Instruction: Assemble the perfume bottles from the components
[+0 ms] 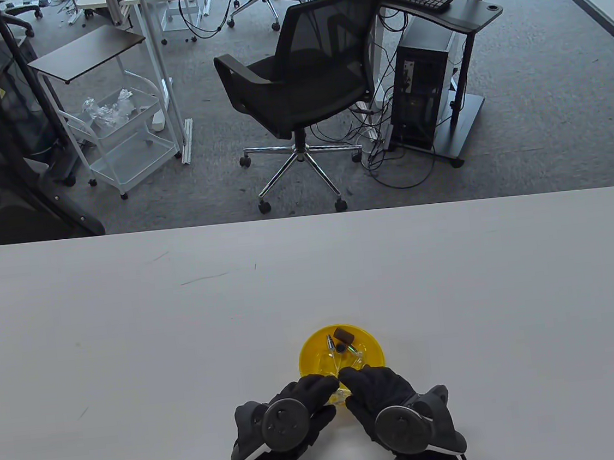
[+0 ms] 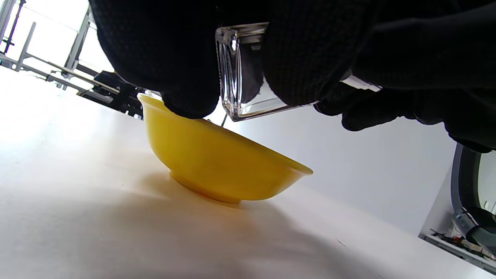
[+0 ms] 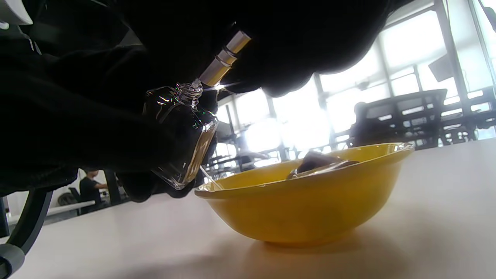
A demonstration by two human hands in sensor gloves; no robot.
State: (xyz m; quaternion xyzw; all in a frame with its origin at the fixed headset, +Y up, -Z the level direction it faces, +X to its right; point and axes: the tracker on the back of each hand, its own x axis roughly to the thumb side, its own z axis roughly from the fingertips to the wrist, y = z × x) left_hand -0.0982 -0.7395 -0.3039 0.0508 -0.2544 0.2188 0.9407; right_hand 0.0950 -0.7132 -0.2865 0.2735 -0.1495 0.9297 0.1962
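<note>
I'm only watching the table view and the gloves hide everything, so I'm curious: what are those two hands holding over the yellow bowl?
Observer: The left hand grips a clear square glass bottle, held above the yellow bowl's near rim.
Operator: And the other hand?
Observer: The right hand pinches a silver spray pump right at the bottle's threaded neck.
Operator: Is the bottle upright?
Observer: No, tilted; a thin dip tube shows below it, by the rim.
</note>
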